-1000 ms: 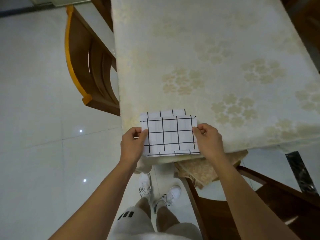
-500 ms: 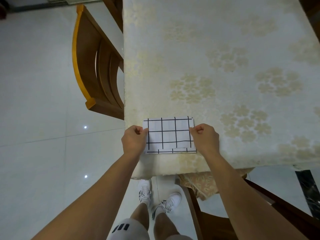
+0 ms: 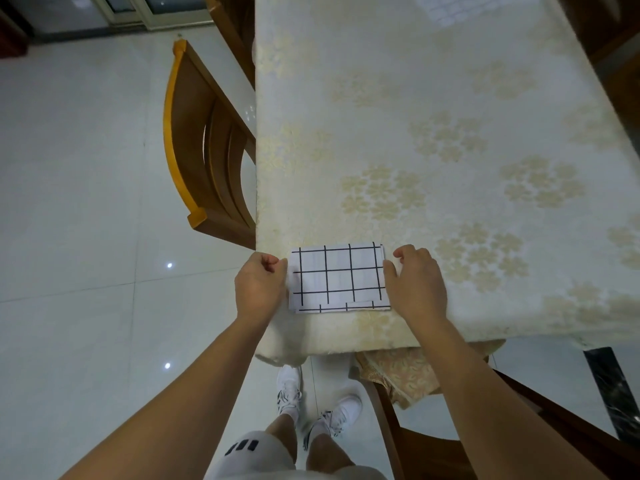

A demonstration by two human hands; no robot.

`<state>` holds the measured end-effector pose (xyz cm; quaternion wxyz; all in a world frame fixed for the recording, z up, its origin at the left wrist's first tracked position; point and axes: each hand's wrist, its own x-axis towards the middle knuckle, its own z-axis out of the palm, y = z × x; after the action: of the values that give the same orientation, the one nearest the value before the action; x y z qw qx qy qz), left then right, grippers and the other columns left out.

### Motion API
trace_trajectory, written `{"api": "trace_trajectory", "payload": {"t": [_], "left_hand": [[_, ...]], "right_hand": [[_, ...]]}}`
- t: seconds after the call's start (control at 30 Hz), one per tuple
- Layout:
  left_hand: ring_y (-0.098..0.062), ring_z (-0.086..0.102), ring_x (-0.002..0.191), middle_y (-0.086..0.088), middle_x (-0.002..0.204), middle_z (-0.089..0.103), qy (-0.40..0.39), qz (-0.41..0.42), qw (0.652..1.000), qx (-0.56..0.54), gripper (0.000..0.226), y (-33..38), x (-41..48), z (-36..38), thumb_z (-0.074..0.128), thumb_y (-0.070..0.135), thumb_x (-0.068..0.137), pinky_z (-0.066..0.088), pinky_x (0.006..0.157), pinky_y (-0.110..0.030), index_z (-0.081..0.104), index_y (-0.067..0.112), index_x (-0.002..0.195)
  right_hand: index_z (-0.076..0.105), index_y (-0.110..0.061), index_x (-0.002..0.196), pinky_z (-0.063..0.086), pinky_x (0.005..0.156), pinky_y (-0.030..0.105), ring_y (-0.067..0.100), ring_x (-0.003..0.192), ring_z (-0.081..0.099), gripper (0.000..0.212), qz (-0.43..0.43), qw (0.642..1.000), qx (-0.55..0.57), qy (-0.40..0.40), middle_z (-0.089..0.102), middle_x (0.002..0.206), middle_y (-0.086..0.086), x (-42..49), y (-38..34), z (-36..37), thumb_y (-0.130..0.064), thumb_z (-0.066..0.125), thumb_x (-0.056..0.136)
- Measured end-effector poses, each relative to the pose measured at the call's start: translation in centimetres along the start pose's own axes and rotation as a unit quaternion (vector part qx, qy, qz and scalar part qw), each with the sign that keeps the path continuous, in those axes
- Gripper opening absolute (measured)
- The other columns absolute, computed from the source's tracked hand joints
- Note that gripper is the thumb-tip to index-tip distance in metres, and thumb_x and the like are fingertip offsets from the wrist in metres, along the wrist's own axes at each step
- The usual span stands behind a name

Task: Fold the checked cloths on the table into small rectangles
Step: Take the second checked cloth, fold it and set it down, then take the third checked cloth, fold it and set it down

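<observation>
Lying flat now, the small folded rectangle of white cloth with black grid lines (image 3: 337, 277) rests on the long table under a cream, flower-patterned cover (image 3: 450, 133). A second ago its top layer was still raised between both hands, and the near part hung past the table's front edge. Half a second ago both hands pinched its short sides. The right hand (image 3: 417, 285) has since let go: its fingers are loose and lifted, and only the thumb lies against the cloth's right edge. The left hand (image 3: 259, 289) stays at the left edge with curled fingers, but from this angle I cannot tell whether it pinches the cloth or only touches it.

The rectangle sits close to the table's near-left corner, its long side just inside the front edge and its left side near the table's left edge. Bare table cover stretches far beyond it and to the right. A brown wooden chair with a yellow-trimmed back (image 3: 194, 143) stands against the table's left side on the pale tiled floor (image 3: 86, 202). Another dark wooden chair (image 3: 433, 452) stands under the near edge at the right.
</observation>
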<state>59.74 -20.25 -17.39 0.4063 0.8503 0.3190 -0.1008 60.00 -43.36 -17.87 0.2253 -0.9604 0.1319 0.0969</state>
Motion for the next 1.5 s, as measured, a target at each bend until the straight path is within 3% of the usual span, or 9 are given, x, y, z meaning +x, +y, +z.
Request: {"api": "trace_trajectory", "payload": {"t": [0.1, 0.2, 0.33, 0.53, 0.67, 0.8, 1.13, 1.5], "left_hand": [[-0.020, 0.061, 0.108, -0.001, 0.122, 0.064, 0.005, 0.103, 0.992, 0.074, 0.033, 1.2, -1.3, -1.6, 0.061, 0.037, 0.097, 0.053, 0.092, -0.035, 0.060, 0.018, 0.124], [-0.022, 0.054, 0.123, -0.002, 0.138, 0.057, 0.018, 0.209, 0.968, 0.136, 0.045, 2.3, -3.1, -3.0, 0.060, 0.040, 0.096, 0.047, 0.102, -0.040, 0.053, 0.021, 0.137], [-0.025, 0.054, 0.125, -0.005, 0.139, 0.058, 0.043, 0.310, 0.934, 0.173, 0.051, 3.1, -5.6, -4.8, 0.059, 0.039, 0.095, 0.046, 0.102, -0.041, 0.050, 0.019, 0.141], [-0.026, 0.059, 0.120, -0.006, 0.134, 0.062, 0.057, 0.379, 0.899, 0.209, 0.057, 0.8, -8.6, -7.2, 0.049, 0.049, 0.090, 0.049, 0.102, -0.047, 0.056, 0.017, 0.136], [-0.026, 0.059, 0.121, -0.005, 0.134, 0.062, 0.045, 0.385, 0.892, 0.230, 0.059, -2.8, -10.3, -7.9, 0.046, 0.052, 0.090, 0.048, 0.103, -0.046, 0.055, 0.017, 0.137], [-0.026, 0.060, 0.120, -0.005, 0.133, 0.063, 0.028, 0.377, 0.894, 0.241, 0.063, -5.8, -11.8, -8.5, 0.037, 0.056, 0.090, 0.048, 0.103, -0.046, 0.058, 0.018, 0.135], [-0.025, 0.061, 0.118, -0.005, 0.132, 0.064, 0.048, 0.421, 0.875, 0.234, 0.051, -9.5, -12.5, -9.2, 0.055, 0.047, 0.088, 0.047, 0.101, -0.042, 0.060, 0.020, 0.132], [-0.027, 0.057, 0.125, -0.005, 0.138, 0.061, 0.100, 0.377, 0.878, 0.278, 0.056, -11.7, -15.1, -11.1, 0.049, 0.051, 0.090, 0.040, 0.108, -0.046, 0.059, 0.018, 0.134]], "right_hand": [[0.062, -0.012, 0.125, 0.049, 0.084, 0.042, 0.031, 0.110, 0.055, 0.032, -0.080, 0.994, -0.057, 0.043, 0.062, 0.121, 0.011, -1.4, -1.0, -1.2, -0.028, 0.058, 0.097], [0.063, -0.011, 0.127, 0.048, 0.090, 0.045, 0.032, 0.117, 0.056, 0.036, -0.124, 0.988, -0.061, 0.074, 0.062, 0.126, 0.011, -3.1, -2.2, -1.9, -0.027, 0.062, 0.094], [0.061, -0.011, 0.132, 0.045, 0.102, 0.048, 0.033, 0.127, 0.054, 0.043, -0.172, 0.977, -0.072, 0.102, 0.059, 0.136, 0.012, -5.9, -3.9, -2.3, -0.027, 0.066, 0.092], [0.055, -0.015, 0.139, 0.037, 0.112, 0.048, 0.030, 0.136, 0.047, 0.051, -0.180, 0.977, -0.064, 0.095, 0.054, 0.144, 0.010, -10.6, -5.6, -2.1, -0.039, 0.055, 0.094], [0.055, -0.018, 0.140, 0.037, 0.114, 0.048, 0.029, 0.137, 0.044, 0.060, -0.158, 0.982, -0.049, 0.085, 0.052, 0.147, 0.008, -14.3, -6.4, -1.6, -0.049, 0.038, 0.092], [0.057, -0.016, 0.138, 0.039, 0.112, 0.050, 0.031, 0.135, 0.048, 0.059, -0.159, 0.982, -0.066, 0.077, 0.054, 0.144, 0.011, -17.2, -6.5, -0.4, -0.048, 0.040, 0.091], [0.058, -0.015, 0.136, 0.042, 0.109, 0.052, 0.031, 0.133, 0.050, 0.056, -0.148, 0.980, -0.091, 0.095, 0.057, 0.139, 0.012, -21.4, -7.3, 1.4, -0.046, 0.043, 0.092], [0.054, -0.018, 0.139, 0.041, 0.110, 0.053, 0.029, 0.133, 0.049, 0.058, -0.202, 0.975, -0.043, 0.081, 0.055, 0.142, 0.010, -22.6, -7.4, 1.2, -0.049, 0.041, 0.092]]}}
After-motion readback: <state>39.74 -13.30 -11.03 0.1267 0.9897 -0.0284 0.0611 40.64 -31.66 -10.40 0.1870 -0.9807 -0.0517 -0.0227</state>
